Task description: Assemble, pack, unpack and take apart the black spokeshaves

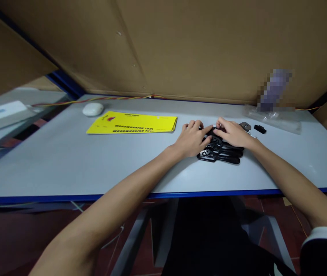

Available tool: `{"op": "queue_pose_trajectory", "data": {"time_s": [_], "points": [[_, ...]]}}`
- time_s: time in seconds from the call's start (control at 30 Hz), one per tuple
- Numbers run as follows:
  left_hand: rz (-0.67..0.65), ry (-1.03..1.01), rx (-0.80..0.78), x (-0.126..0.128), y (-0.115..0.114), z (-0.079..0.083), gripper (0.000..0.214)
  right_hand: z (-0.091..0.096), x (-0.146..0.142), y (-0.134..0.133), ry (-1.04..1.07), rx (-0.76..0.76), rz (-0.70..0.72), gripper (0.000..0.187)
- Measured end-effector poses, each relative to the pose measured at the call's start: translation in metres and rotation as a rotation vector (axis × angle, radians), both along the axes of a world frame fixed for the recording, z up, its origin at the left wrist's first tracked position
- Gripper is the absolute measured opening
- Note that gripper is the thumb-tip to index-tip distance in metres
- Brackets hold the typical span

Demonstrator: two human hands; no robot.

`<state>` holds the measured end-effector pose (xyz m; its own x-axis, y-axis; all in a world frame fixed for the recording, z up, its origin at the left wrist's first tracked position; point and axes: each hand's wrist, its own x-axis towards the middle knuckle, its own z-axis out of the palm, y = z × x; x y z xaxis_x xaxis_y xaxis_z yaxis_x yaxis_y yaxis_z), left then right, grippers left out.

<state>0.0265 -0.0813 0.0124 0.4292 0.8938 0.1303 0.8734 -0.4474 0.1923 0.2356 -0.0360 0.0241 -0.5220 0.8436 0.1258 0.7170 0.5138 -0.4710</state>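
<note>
A cardboard panel (192,50) is seen standing beyond both hands. The grey tabletop (117,165) is found beneath them, edged in blue on the near side. To the left of the left hand, well apart from it, yellow printed sheets (140,124) are laid in a stack, their lettering seen upside down. A clear plastic bag (287,123) is noted to the right of and beyond the right hand; a purple item (275,90) above it is obscured by pixelation. The black tools (215,147) are located beneath and between the two hands, laid overlapping in a row, handles directed right. They are touched by the left hand (191,138), its index finger extended and thumb apart; whether anything is gripped cannot be told. The right hand (232,133) is held with bent fingers at the far tools; its grip likewise cannot be confirmed. Farther left of the left hand, a white rounded object (93,109) is observed. A small black piece (260,129) is positioned just right of the right hand.
</note>
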Motion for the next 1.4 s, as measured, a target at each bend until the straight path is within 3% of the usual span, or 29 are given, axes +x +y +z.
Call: {"op": "queue_pose_trajectory", "data": {"time_s": [0.13,0.33,0.47,0.67,0.93,1.1,1.23,1.4], "points": [[-0.007,0.012,-0.004,0.000,0.000,0.000,0.058,-0.001,0.007,0.004,0.062,-0.010,0.024,0.018],[0.004,0.021,-0.006,0.001,-0.001,0.001,0.057,-0.007,-0.002,0.001,-0.049,0.086,-0.068,0.029],[0.009,0.034,-0.028,0.001,-0.001,0.003,0.058,-0.003,-0.006,-0.002,-0.088,0.058,-0.103,0.022],[-0.007,0.013,-0.014,0.000,0.000,0.001,0.058,0.003,0.004,0.001,-0.009,-0.010,0.024,0.010],[-0.003,0.029,-0.008,0.001,-0.001,0.002,0.058,0.000,-0.001,0.001,0.023,-0.006,-0.049,0.025],[0.011,0.055,-0.023,0.002,-0.003,0.004,0.060,0.001,-0.005,-0.002,-0.055,0.015,-0.098,0.019],[0.012,0.070,-0.041,0.003,-0.003,0.006,0.060,0.003,0.001,0.000,-0.019,-0.005,-0.012,0.010],[0.016,0.072,-0.042,0.004,-0.003,0.006,0.058,0.001,0.001,0.001,0.006,0.011,-0.022,0.025]]}}
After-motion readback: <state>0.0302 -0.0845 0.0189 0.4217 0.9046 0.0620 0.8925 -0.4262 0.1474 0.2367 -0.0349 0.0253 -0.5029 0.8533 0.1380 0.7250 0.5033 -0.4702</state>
